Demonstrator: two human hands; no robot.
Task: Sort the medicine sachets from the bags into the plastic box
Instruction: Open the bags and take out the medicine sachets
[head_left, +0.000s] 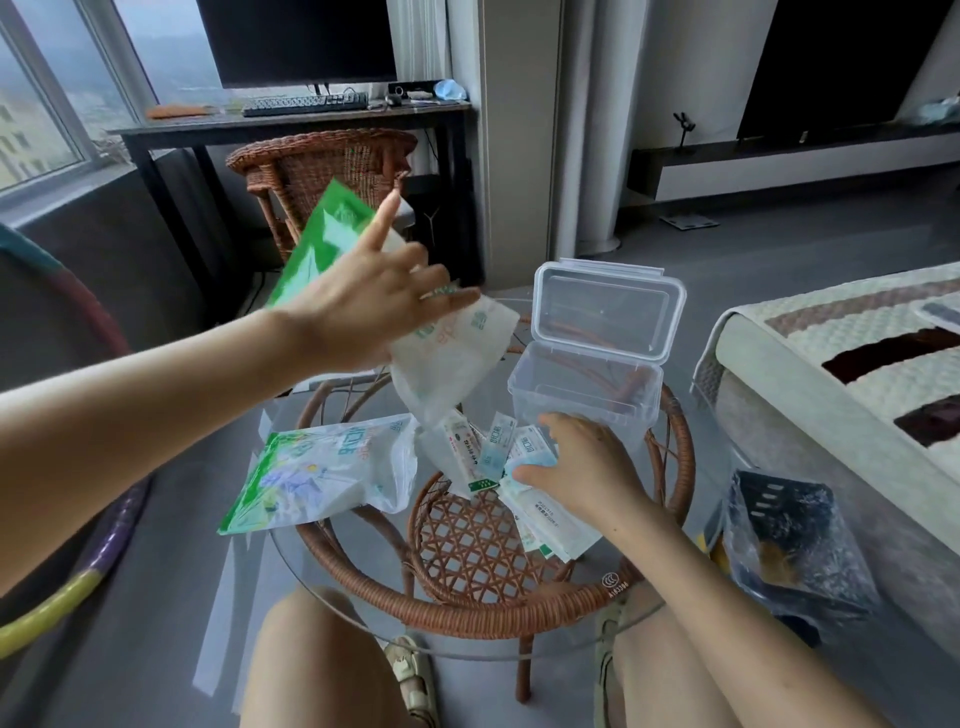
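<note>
Glass tabletop (519, 656): white sachets (493, 457), clear box (576, 384), green bag (322, 239)

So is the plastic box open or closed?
Open. The lid stands up behind the plastic box, so the top is uncovered. Nothing shows inside it yet.
</note>
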